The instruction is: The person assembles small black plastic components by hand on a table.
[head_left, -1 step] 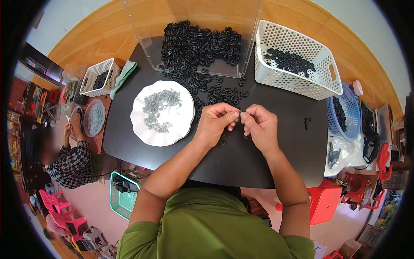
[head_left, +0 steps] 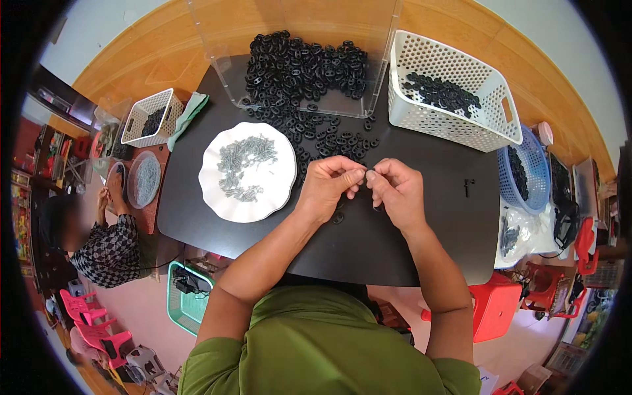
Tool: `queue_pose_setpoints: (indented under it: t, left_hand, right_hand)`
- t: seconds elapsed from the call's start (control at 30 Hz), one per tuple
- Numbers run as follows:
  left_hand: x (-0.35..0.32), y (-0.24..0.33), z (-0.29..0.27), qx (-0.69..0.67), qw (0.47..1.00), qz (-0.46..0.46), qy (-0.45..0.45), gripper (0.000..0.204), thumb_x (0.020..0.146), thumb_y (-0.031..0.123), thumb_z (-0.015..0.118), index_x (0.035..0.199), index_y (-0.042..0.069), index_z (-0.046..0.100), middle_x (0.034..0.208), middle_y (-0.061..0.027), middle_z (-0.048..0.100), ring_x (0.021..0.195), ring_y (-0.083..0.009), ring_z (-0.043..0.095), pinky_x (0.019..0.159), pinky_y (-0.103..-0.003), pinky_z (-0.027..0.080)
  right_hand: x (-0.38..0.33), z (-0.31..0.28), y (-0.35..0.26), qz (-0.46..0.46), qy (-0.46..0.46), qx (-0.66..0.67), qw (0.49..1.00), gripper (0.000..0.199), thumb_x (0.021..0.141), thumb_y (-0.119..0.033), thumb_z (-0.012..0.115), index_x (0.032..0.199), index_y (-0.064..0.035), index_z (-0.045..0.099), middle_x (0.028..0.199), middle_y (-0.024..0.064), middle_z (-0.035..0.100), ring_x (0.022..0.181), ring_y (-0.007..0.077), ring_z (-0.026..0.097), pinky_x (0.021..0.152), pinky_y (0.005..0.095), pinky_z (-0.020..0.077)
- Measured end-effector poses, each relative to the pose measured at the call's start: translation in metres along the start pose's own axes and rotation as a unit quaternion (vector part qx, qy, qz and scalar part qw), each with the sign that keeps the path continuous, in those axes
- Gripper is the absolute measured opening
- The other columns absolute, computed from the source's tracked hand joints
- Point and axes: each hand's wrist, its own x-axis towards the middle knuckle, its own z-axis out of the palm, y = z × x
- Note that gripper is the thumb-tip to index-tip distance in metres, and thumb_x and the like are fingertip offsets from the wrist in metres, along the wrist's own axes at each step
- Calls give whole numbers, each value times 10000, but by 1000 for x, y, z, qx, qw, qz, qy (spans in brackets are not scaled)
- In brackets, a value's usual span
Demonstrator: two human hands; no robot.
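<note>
Above the dark table, my left hand (head_left: 330,187) and my right hand (head_left: 399,192) meet fingertip to fingertip, both closed in a pinch. Between them is a small black piece (head_left: 367,172), mostly hidden by the thumbs. Another dark edge shows under my right fingers. Loose black oval pieces with two holes (head_left: 342,141) lie spread just beyond my hands, and a couple more lie beside my left wrist. Left of my hands, a white scalloped plate (head_left: 217,201) carries many small, thin, greyish pins (head_left: 247,158).
A clear bin (head_left: 224,79) on its side spills black ovals onto the table. A white perforated basket (head_left: 454,125) with black pieces stands far right, near a blue basket (head_left: 543,171). A small black part (head_left: 468,187) lies at right. Another person (head_left: 105,250) works at left.
</note>
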Motion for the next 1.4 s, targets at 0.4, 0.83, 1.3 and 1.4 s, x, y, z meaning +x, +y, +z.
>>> queue_pose_setpoints:
  t: [0.4,0.83,1.3,1.4]
  left_hand:
    - [3,16,-3,71,993,79,50,118,859,102,571,877,-3,624,704,-6,578,606,-57,508,530,-192,425]
    - [-4,0,39,667,694,272,11,164,710,54,650,851,-4,588,820,-116,540,783,-299,543,671,-364,455]
    - [37,-8,54,799,537,267,-53,65,671,42,587,724,8,573,782,-159,568,745,-311,574,625,-382,492]
    - [33,-7,46,749,609,260,-16,69,751,70,577,755,2,571,749,-110,588,672,-239,577,577,-343,476]
  right_hand:
    - [28,-52,14,5,28,236,971,101,815,-62,566,732,-6,559,644,50,548,436,73,452,372,202,364]
    - [34,-65,25,19,37,279,959,113,814,-99,618,759,-10,578,652,38,552,467,67,460,391,212,380]
    - [36,-64,29,15,43,277,960,113,810,-103,625,745,-22,580,628,25,555,437,58,456,363,195,366]
    - [34,-60,30,21,37,273,961,112,811,-106,624,752,-21,580,627,24,555,434,57,454,364,193,364]
